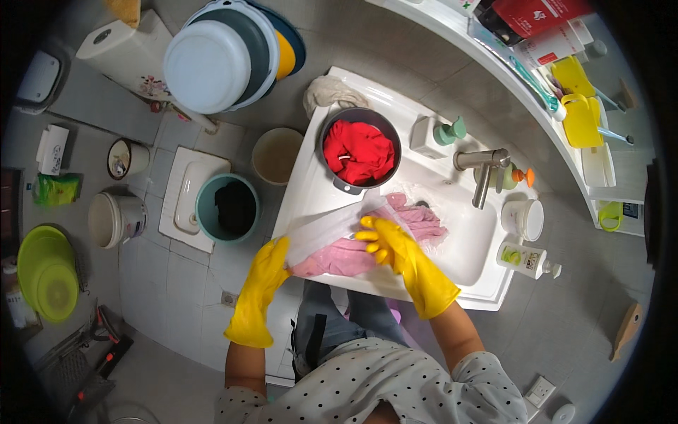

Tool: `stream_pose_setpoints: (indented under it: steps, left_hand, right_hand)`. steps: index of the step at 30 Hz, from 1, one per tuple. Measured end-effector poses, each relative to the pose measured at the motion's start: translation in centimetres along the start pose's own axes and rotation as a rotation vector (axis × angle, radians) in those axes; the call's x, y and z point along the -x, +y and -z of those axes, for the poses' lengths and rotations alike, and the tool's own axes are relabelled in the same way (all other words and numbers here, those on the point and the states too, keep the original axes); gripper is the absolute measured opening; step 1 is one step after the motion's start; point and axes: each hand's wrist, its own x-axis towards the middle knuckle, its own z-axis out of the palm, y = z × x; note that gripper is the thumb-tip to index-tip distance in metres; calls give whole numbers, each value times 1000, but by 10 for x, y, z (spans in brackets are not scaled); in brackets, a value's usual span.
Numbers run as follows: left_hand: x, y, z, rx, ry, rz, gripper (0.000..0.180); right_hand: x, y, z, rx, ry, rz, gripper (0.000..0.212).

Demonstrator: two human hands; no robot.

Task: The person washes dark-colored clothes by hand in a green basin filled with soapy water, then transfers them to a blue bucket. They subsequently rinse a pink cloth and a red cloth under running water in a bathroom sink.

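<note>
Yellow rubber gloves cover both hands. My left hand [258,291] is at the near left of the white sink [469,244], its fingers closed on the edge of a pink and white cloth garment [339,258]. A pale, thin part of the garment [323,225] stretches from there toward the basin. The rest of the pink cloth lies bunched and wet in the basin. Over the garment's middle, my right hand [408,263] has its fingers apart and slightly bent, touching the fabric. Behind the hands, a dark grey basin [326,152] holds red cloth [359,151].
A metal faucet [482,169], a soap dispenser [432,136], a white tub [523,220] and a pump bottle [524,260] line the sink's right side. On the left floor stand a teal bucket [205,212] with dark cloth and a beige bucket [277,157]. A shelf [494,67] curves overhead at right.
</note>
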Motion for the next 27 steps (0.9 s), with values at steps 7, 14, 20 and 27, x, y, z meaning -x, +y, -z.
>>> stream_pose_setpoints:
  steps: [7,14,20,27]
  left_hand:
    - [21,-1,-21,-336,-447,-366,43]
    - [20,-6,-38,-781,-468,-816,47]
    - [11,-38,-101,-274,2,-655,45]
    - [-31,-73,-85,-458,28,-501,50]
  right_hand:
    - [71,11,-110,698,-121,721,42]
    - [58,28,-97,812,-42,836,35]
    - [29,98,-74,714,19,1030,32]
    - [88,15,-82,608,-149,818,6]
